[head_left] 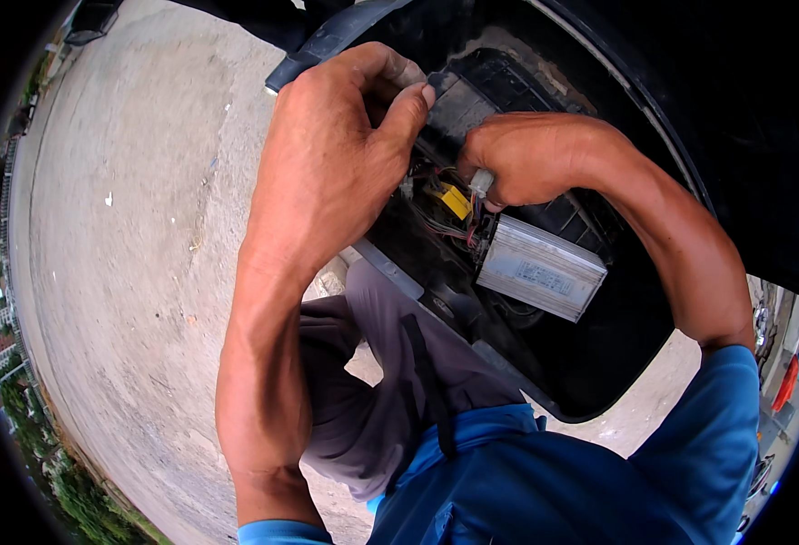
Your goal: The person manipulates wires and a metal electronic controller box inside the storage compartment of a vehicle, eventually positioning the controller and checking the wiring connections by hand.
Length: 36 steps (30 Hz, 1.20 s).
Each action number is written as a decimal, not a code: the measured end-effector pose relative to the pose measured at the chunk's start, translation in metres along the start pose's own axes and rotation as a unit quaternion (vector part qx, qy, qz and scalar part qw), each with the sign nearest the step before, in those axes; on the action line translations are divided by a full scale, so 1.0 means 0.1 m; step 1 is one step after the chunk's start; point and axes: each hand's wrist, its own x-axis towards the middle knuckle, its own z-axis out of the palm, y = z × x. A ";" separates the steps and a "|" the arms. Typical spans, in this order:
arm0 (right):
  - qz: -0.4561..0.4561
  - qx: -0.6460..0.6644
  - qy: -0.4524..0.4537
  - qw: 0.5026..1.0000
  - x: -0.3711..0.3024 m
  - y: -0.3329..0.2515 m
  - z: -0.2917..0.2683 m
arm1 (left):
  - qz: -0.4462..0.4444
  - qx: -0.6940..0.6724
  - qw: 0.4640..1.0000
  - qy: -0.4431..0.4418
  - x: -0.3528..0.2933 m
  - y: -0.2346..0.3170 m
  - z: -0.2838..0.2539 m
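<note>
My right hand [526,159] is closed around a pale plastic wire connector [482,183], inside a black compartment of what looks like a vehicle. Thumb and forefinger of my left hand [336,154] come together above the compartment's left side; what they pinch, if anything, is hidden. Below my right hand lies a finned silver metal box [543,268] with a printed label. A yellow connector [456,201] sits among tangled thin wires [454,232] between that box and my left wrist.
The compartment's black rim [590,413] curves around the parts, with a dark panel [726,136] rising on the right. My knee [372,309] is close to its near left edge. Pale rough ground [145,227] stretches out to the left.
</note>
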 end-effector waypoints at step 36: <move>-0.026 -0.122 -0.030 0.992 0.21 -0.11 0.68 | -0.017 -0.030 0.999 0.035 0.02 0.07 0.07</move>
